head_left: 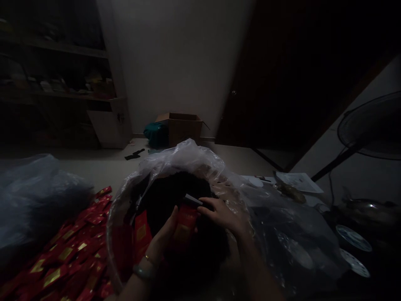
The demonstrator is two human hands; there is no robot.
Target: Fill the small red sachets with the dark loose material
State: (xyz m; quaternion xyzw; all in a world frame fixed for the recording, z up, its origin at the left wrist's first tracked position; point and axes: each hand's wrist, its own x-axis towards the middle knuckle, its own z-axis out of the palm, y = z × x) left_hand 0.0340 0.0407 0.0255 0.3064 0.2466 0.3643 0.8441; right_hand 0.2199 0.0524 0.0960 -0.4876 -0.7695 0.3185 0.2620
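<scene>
My left hand (164,232), with a bangle and a thin bracelet at the wrist, is closed round a red packet (185,223) with a gold label. My right hand (221,213) is at the packet's top, its fingers bent against a pale flat strip (193,200) at the mouth. Dimness hides exactly what that strip is. Both hands are over a round container lined with clear plastic (188,152), which holds a dark loose mass (175,184). Another red packet (141,232) leans inside it, left of my left hand.
Many red packets (67,253) are heaped at left, beside a bulging clear plastic bag (37,196). More plastic sheeting (291,234) covers things at right, near patterned dishes (354,238) and a fan (372,125). Behind are a cardboard box (184,129) and shelves (62,48).
</scene>
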